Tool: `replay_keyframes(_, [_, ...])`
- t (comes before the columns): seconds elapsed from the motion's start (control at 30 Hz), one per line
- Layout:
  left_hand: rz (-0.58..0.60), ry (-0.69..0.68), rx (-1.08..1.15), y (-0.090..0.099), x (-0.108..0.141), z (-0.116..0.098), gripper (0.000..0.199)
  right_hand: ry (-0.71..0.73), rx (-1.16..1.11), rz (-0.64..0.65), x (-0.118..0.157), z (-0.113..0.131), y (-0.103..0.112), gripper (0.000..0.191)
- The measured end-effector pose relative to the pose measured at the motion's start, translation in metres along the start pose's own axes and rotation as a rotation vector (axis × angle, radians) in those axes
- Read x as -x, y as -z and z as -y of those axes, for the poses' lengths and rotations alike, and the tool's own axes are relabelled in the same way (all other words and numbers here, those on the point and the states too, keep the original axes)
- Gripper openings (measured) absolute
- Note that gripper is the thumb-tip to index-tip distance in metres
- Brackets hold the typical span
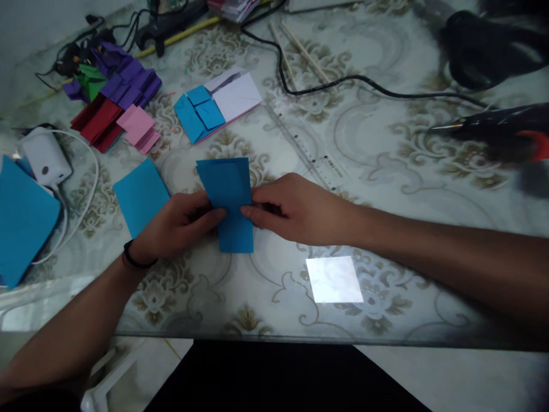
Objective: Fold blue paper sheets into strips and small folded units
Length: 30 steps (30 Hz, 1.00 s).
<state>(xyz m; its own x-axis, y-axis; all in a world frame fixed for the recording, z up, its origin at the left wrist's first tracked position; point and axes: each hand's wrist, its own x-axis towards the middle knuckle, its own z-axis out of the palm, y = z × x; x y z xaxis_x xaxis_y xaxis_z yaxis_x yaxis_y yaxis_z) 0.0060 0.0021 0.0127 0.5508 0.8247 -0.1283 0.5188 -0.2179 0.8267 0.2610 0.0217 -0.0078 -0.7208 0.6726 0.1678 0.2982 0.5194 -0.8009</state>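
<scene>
A folded sheet of blue paper [234, 189] is held up over the table between my two hands, its layers parted at the top edge. My left hand [182, 223] pinches its left side, thumb on the front face. On the right side, my right hand [291, 209] grips the same paper between thumb and fingers. Beneath and beyond my left wrist lies a flat blue paper square [141, 191]. Farther back, a partly folded blue piece [199, 113] rests on a white paper pad [238, 94].
Folded purple [131, 83], red [96, 123] and pink [139, 127] papers lie at back left. A white adapter [46, 160] with a cable and a large blue sheet [26, 223] sit left. A clear ruler [306, 149], black cord [369, 82] and black-handled tool [484, 121] are beyond my right arm.
</scene>
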Motion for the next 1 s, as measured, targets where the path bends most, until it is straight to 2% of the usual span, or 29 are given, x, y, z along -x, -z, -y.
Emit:
replay_keyframes(0.53, [-0.012,-0.044,-0.045,-0.001,0.0001,0.0039,0.032,0.007,-0.017,0.009,-0.0011,-0.0015,-0.0004,0.04])
replay_keyframes(1.0, [-0.022,-0.034,-0.069,-0.0007,0.001,-0.0016,0.041,0.009,-0.056,0.043,-0.0029,-0.0001,-0.0012,0.037])
